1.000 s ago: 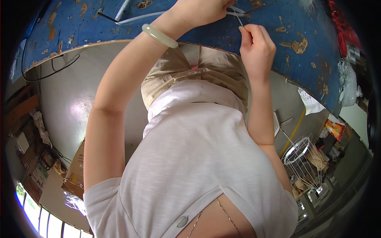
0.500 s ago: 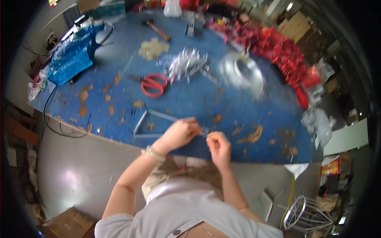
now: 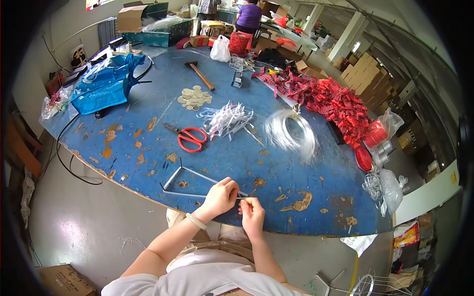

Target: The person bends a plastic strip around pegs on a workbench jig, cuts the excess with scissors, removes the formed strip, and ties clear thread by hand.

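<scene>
A narrow white strip [image 3: 190, 194] is stretched in a long loop around upright nails near the table's front edge. My left hand [image 3: 221, 198] lies over the right end of this loop, fingers closed on the strip. Close beside it on the right, my right hand [image 3: 253, 217] pinches at the strip's end; fingertips nearly meet the left hand. Exactly what sits between the right fingertips is too small to make out. Red-handled scissors [image 3: 191, 139] lie beyond the loop, near a pile of cut white strips [image 3: 227, 120].
Beyond lie a coil of clear filament [image 3: 291, 132], pale discs [image 3: 194, 97], a hammer [image 3: 201, 76] and a blue bag [image 3: 103, 89]. A heap of red plaid bows [image 3: 331, 101] lines the right side. A seated person [image 3: 249, 17] is at the far end.
The camera view has tilted up, showing more of the room. Both hands remain at the loop's right end, close together; the loop still stretches around the nails.
</scene>
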Demonstrator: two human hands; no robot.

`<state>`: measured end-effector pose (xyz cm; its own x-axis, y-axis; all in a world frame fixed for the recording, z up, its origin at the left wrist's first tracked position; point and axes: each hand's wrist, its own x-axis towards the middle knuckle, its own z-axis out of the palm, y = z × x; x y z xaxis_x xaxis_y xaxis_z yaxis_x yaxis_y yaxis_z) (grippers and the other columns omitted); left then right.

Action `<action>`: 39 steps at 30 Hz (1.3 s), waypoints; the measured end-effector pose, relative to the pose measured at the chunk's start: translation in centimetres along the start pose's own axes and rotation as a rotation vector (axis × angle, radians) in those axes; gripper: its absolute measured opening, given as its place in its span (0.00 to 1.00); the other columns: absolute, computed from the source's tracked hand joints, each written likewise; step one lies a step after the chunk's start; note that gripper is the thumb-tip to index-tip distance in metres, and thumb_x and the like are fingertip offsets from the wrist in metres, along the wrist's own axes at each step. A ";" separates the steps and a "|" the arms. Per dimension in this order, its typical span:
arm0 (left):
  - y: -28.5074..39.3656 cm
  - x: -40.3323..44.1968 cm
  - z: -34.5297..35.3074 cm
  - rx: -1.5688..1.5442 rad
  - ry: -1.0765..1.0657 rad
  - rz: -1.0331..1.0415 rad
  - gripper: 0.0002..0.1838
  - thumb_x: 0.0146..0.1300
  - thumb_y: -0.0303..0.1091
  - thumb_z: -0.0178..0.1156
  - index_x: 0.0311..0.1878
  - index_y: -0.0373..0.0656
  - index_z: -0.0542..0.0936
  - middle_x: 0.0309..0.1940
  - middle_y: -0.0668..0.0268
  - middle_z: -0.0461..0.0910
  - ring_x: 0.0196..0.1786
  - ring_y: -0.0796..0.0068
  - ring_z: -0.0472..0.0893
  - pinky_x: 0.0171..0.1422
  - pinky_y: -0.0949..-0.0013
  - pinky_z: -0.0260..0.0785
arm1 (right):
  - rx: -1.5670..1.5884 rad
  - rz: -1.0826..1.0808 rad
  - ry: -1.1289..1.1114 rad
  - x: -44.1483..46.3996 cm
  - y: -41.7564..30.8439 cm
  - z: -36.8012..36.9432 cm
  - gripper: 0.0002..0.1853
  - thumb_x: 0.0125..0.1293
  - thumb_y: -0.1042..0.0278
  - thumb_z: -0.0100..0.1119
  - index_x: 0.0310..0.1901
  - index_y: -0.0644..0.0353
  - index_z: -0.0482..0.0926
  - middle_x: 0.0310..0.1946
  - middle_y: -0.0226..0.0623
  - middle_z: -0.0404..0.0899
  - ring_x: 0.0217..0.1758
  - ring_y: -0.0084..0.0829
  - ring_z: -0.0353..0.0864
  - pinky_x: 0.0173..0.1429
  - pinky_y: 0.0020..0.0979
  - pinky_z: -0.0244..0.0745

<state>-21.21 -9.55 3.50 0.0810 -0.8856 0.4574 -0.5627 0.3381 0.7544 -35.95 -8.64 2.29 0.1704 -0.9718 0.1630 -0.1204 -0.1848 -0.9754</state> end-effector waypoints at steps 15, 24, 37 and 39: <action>-0.9 0.1 -2.7 0.071 -0.173 -0.056 0.06 0.57 0.24 0.57 0.37 0.36 0.80 0.29 0.55 0.81 0.31 0.56 0.81 0.37 0.65 0.73 | -0.019 -0.098 -0.078 -0.1 -0.6 -0.3 0.03 0.64 0.77 0.58 0.36 0.68 0.77 0.28 0.34 0.79 0.26 0.16 0.73 0.30 0.19 0.70; 0.7 2.0 -1.4 -0.009 -0.451 -0.219 0.10 0.55 0.36 0.60 0.33 0.39 0.84 0.27 0.55 0.82 0.33 0.55 0.82 0.39 0.61 0.74 | -0.021 -0.119 -0.137 -0.3 -0.3 -0.9 0.03 0.61 0.80 0.60 0.35 0.69 0.76 0.36 0.39 0.80 0.31 0.21 0.77 0.36 0.23 0.74; 0.5 1.1 0.6 0.091 -0.233 -0.054 0.04 0.54 0.32 0.62 0.31 0.45 0.82 0.28 0.64 0.79 0.30 0.63 0.80 0.34 0.65 0.72 | -0.162 -0.096 -0.069 -0.4 -1.1 -0.9 0.04 0.59 0.78 0.62 0.32 0.66 0.76 0.28 0.37 0.79 0.28 0.23 0.76 0.33 0.24 0.72; 0.4 0.7 0.7 0.043 -0.169 -0.062 0.03 0.54 0.29 0.62 0.31 0.43 0.82 0.27 0.64 0.79 0.28 0.64 0.80 0.33 0.68 0.72 | -0.119 -0.085 -0.020 -0.5 -0.9 -0.8 0.04 0.61 0.76 0.62 0.34 0.67 0.77 0.28 0.34 0.79 0.27 0.18 0.73 0.33 0.22 0.70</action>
<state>-21.95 -10.25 3.82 -0.0204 -0.9465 0.3221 -0.5956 0.2703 0.7564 -36.72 -8.14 3.20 0.2042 -0.9491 0.2400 -0.2194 -0.2833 -0.9336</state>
